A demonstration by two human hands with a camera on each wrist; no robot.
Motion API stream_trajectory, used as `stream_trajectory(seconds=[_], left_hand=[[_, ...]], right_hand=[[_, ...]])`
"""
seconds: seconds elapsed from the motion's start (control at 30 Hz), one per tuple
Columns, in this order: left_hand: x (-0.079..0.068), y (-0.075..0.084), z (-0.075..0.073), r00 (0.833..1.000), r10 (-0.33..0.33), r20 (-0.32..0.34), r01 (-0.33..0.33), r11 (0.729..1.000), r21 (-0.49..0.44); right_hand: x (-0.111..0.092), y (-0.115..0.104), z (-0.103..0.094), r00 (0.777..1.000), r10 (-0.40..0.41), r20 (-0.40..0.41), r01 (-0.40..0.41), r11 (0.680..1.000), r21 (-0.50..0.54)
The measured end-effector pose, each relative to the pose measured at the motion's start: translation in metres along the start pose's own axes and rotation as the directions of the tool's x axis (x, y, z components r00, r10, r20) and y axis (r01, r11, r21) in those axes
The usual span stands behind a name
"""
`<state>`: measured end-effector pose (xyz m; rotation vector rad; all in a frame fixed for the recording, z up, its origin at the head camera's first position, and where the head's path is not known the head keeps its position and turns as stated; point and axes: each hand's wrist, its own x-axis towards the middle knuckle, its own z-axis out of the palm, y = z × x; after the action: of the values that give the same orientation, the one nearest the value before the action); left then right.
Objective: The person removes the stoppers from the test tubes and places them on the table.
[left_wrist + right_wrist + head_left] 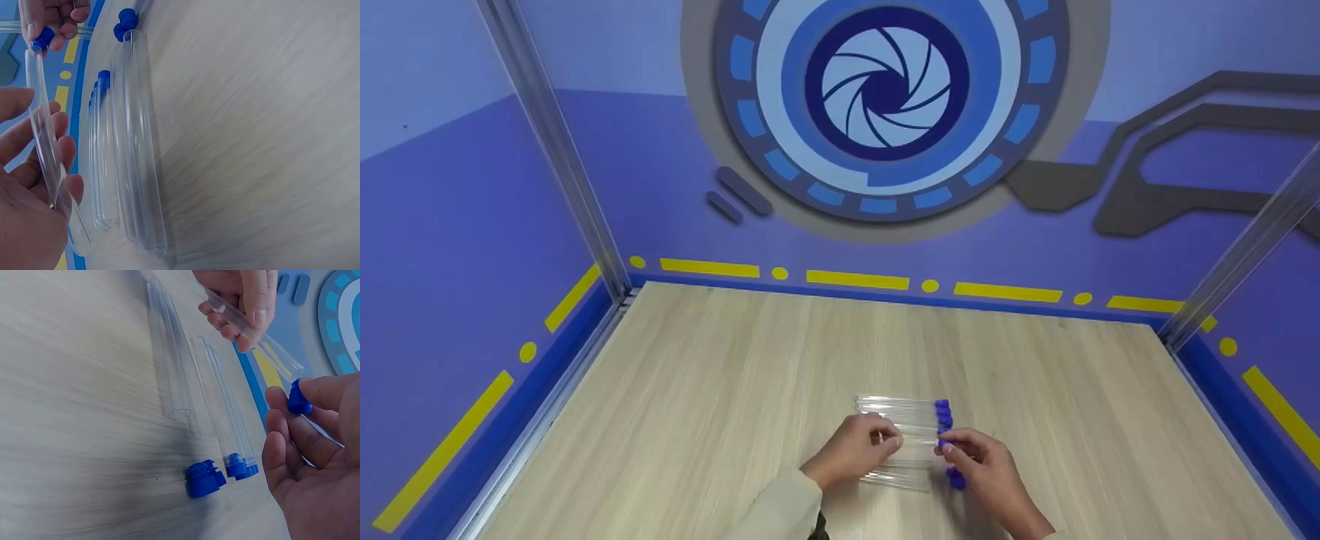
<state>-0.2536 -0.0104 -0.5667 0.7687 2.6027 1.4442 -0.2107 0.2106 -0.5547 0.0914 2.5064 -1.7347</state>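
The tabletop [720, 375] ran well beyond the work to its left, right and far edges, the far one meeting a patterned wall [607, 165]. Between the hands, toward the near side, the left hand [859, 450] grasped a clear tube [48, 143], thumb and fingers around it; the right hand [990, 469] pinched a blue cap [300, 402] at its right end. Just far of them lay capped tubes [896, 405]; on the near side, uncapped tubes [896, 481], with loose caps [956, 478] beside their right ends. In the head view the held tube blended into the row; both wrist views showed it raised off the wood, cap meeting mouth, though how firmly seated I couldn't tell.
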Motion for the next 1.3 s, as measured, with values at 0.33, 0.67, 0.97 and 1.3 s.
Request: stream_trajectory(seconds=[0.33, 0.67, 0.97, 1.3], left_hand=[[0.0005, 0.0007, -0.0003, 1.0, 0.0, -0.014, 0.001, 1.0, 0.01], [-0.0008, 0.0004, 0.0002, 1.0, -0.003, -0.003, 0.003, 1.0, 0.019], [0.0036, -0.0004, 0.0038, 1.0, -0.017, 0.008, 0.017, 0.999, 0.051], [0.0038, -0.0023, 0.0056, 1.0, -0.016, -0.009, 0.017, 0.993, 0.114]], right_hand=[[0.0009, 0.0016, -0.0004, 1.0, 0.01, -0.024, -0.01, 1.0, 0.001], [0.0028, 0.0044, -0.0019, 0.995, 0.018, -0.1, -0.032, 0.99, -0.137], [0.0029, 0.0056, -0.0051, 0.992, -0.009, -0.128, -0.015, 0.983, -0.184], [0.0064, 0.0093, -0.0056, 0.992, 0.025, -0.125, -0.054, 0.97, -0.235]])
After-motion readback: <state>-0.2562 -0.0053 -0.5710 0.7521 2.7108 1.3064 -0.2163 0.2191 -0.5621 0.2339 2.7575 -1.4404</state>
